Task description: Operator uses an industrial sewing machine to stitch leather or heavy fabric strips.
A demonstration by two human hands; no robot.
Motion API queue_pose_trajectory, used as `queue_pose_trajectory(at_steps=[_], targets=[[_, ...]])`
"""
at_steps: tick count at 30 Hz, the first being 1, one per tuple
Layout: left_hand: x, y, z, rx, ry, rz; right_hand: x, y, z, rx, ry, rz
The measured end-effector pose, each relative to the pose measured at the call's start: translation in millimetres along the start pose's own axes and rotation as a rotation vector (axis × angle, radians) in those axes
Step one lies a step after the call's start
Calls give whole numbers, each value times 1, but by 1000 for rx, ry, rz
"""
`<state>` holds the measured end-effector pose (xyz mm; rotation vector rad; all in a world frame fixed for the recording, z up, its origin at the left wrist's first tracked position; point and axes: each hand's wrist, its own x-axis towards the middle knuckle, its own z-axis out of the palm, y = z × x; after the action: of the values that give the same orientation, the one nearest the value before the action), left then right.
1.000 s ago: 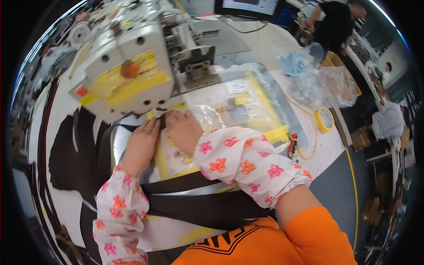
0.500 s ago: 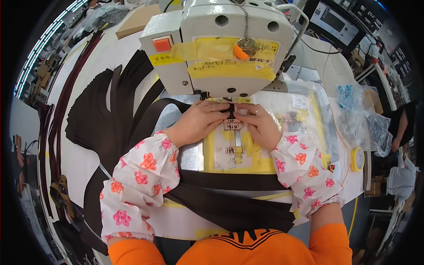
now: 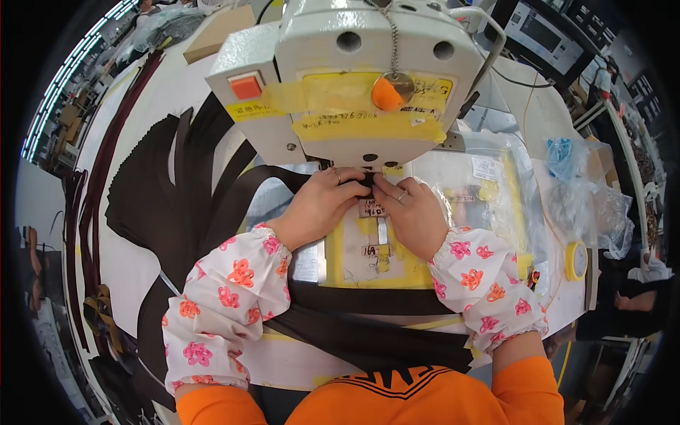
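Observation:
Beneath the white sewing machine head [image 3: 340, 49], my left hand [image 3: 319, 202] pinches the end of a dark brown fabric strip [image 3: 366, 183]. My right hand [image 3: 414, 216] presses its closed fingertips against that same small folded piece from the right. Both sit over a yellow-taped clear template plate [image 3: 368, 269], and the part under the machine is partly hidden by my fingers. The long band [image 3: 265, 173] curves off to the left toward stacked dark fabric pieces [image 3: 142, 205]. More dark strips [image 3: 375, 304] lie across the table below my wrists.
Maroon cords [image 3: 106, 156] hang along the left. A cardboard piece [image 3: 216, 35] lies behind. On the right are a monitor [image 3: 538, 32], crumpled plastic bags [image 3: 595, 205], a yellow tape roll [image 3: 575, 261] and a person's arm [image 3: 634, 301] at the edge.
My view has swung from angled to square on the machine. Over the last half second my hands shifted slightly down the frame with the machine, fingertips staying together on the strip.

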<state>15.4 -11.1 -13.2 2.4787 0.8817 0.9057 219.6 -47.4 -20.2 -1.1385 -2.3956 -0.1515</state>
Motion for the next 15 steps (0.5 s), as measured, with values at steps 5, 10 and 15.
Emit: queue_pose_trajectory(at_steps=[5, 10, 15], targets=[[1, -2, 3, 48, 47, 55, 4, 3, -1, 52, -10, 17], [2, -2, 0, 37, 33, 56, 43, 31, -21, 550, -323, 250], [3, -4, 0, 11, 29, 61, 56, 40, -9, 479, -369, 112]])
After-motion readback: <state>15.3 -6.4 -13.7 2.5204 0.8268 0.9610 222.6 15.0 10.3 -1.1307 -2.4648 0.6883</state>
